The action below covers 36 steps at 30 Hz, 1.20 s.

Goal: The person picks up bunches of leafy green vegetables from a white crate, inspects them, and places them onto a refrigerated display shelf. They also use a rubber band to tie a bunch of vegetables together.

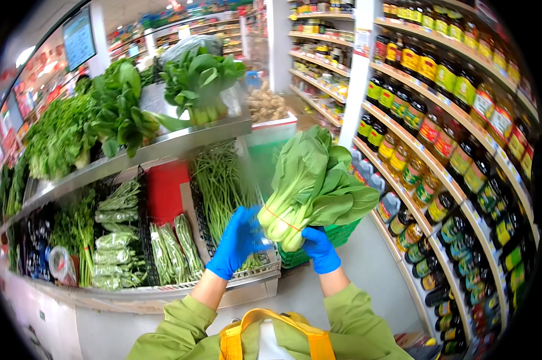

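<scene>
A leafy bunch of bok choy [313,180], bound near its base by a thin red band, is held up before me. My right hand [320,249], in a blue glove, grips it at the lower right, its fingers partly hidden behind the stalks. Just left of the stalk ends is my gloved left hand [239,238], blurred, with its fingers apart. Whether those fingertips touch the bunch I cannot tell. Behind the left hand, long green beans [217,189] fill a crate. More bok choy [201,85] stands on the metal upper shelf [162,155].
Bagged green vegetables [115,256] and wrapped beans [176,247] lie in the lower display, beside a red panel [165,189]. A green crate [293,258] stands below the bok choy. Ginger [266,105] sits farther back. Shelves of bottles [433,148] curve along the right.
</scene>
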Available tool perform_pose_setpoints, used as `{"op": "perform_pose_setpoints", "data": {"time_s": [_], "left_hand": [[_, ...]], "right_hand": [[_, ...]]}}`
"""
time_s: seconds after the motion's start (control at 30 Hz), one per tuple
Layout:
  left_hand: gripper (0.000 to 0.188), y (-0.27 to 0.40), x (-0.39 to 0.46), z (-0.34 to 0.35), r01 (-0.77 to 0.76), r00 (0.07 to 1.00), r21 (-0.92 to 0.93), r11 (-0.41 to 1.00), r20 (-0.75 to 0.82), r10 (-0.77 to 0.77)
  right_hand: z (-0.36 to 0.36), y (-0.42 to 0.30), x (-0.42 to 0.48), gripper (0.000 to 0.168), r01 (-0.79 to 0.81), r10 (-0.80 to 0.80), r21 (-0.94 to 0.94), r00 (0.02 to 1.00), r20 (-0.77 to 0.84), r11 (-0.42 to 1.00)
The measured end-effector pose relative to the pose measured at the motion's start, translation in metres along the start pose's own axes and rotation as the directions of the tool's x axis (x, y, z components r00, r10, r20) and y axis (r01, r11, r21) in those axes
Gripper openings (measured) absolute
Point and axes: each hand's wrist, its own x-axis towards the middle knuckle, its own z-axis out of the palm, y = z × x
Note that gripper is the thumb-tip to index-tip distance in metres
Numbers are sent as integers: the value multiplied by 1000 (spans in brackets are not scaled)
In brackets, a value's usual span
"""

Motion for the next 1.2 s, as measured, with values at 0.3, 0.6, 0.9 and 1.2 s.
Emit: {"op": "perform_pose_setpoints", "data": {"time_s": [0.3, 0.6, 0.9, 1.2], "left_hand": [[61, -17, -7, 7, -300, 949, 240, 923, -24, 314], [66, -23, -34, -33, 197, 980, -416, 888, 106, -168], [65, -30, -59, -61, -359, 920, 70, 931, -143, 366], [54, 28, -82, -98, -427, 901, 515, 744, 313, 300]], "right_hand": [[19, -7, 33, 68, -19, 19, -7, 993, 115, 1000], [53, 19, 6, 66, -203, 145, 427, 976, 165, 881], [94, 61, -21, 62, -141, 119, 198, 985, 123, 970], [96, 29, -34, 65, -321, 269, 146, 917, 293, 936]]}}
